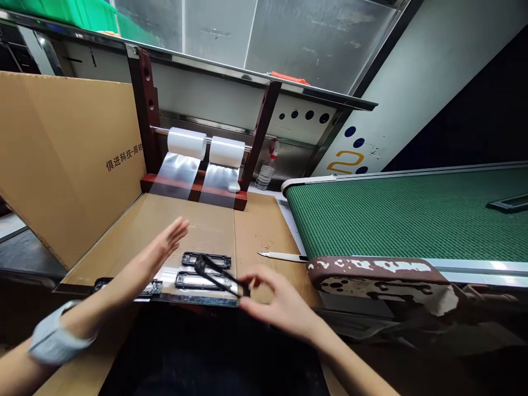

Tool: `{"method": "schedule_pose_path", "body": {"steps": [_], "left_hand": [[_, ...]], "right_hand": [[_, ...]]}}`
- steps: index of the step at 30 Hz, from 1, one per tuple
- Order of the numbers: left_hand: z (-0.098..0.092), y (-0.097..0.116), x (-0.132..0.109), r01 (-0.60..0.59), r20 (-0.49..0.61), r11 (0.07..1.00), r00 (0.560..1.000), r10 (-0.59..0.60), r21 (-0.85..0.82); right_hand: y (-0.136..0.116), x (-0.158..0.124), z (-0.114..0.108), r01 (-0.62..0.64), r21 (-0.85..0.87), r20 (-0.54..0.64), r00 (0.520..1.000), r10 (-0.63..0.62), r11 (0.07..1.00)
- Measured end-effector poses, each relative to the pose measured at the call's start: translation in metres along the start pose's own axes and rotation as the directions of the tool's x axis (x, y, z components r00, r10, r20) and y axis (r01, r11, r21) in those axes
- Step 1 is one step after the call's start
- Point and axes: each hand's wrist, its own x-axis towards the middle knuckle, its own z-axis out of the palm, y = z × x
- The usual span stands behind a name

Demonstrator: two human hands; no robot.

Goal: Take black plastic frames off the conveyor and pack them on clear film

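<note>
Between the thumb and fingers of my right hand (274,297) is one end of a narrow black rectangular frame (201,265), tilted and slightly blurred. It hangs over two flat black plastic parts, an upper one (210,258) and a lower one (196,280), lying on the cardboard sheet (202,220). My left hand (167,245) is raised to their left, fingers stretched out, holding nothing. Under my left forearm lies another black part (153,288), partly hidden. A slim craft knife (284,256) rests on the cardboard beyond my right hand.
Two rolls of clear film, left (186,143) and right (226,151), hang on a rod in a dark red stand (198,187). A green conveyor belt (391,220) runs at right, carrying a black frame (511,204). A bottle (265,175) stands behind; a cardboard panel (70,159) rises left.
</note>
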Motion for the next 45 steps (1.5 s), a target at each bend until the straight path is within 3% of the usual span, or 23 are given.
{"method": "schedule_pose_path", "body": {"steps": [1,3,5,8,15,29,34,38,41,45], "left_hand": [[0.005,0.001,0.018,0.039,-0.029,0.999,0.999,-0.040,-0.029],[0.012,0.000,0.052,0.100,-0.064,0.992,0.992,-0.104,-0.072],[0.017,-0.006,0.078,0.132,-0.100,0.985,0.985,-0.144,-0.110],[0.017,-0.019,0.100,0.190,-0.115,0.968,0.971,-0.210,-0.163],[0.010,-0.034,0.103,0.302,-0.047,0.927,0.947,-0.319,-0.222],[0.012,-0.027,0.098,0.324,-0.021,0.932,0.943,-0.332,-0.161],[0.009,-0.038,0.105,0.232,-0.032,0.972,0.972,-0.233,-0.044],[0.009,-0.052,0.106,0.024,-0.048,0.984,0.999,-0.016,0.177],[0.016,-0.065,0.094,-0.167,0.098,0.909,0.985,0.140,0.382],[0.027,-0.083,0.073,-0.364,0.331,0.733,0.922,0.199,0.574]], "right_hand": [[0.003,0.010,-0.008,0.088,-0.177,-0.137,0.984,-0.113,0.980],[0.012,0.033,-0.019,0.145,-0.412,-0.279,0.920,-0.276,0.899],[0.024,0.053,-0.022,0.138,-0.493,-0.310,0.895,-0.322,0.859],[0.042,0.073,-0.019,0.109,-0.546,-0.304,0.898,-0.318,0.831],[0.056,0.090,-0.009,0.058,-0.620,-0.255,0.928,-0.271,0.783],[0.049,0.099,-0.004,0.040,-0.673,-0.202,0.950,-0.236,0.739],[0.051,0.099,-0.004,0.026,-0.683,-0.197,0.956,-0.218,0.730],[0.055,0.104,-0.006,-0.009,-0.688,-0.212,0.959,-0.189,0.726],[0.057,0.108,-0.006,-0.042,-0.696,-0.233,0.958,-0.170,0.717],[0.046,0.099,-0.004,-0.063,-0.715,-0.257,0.950,-0.178,0.697]]}}
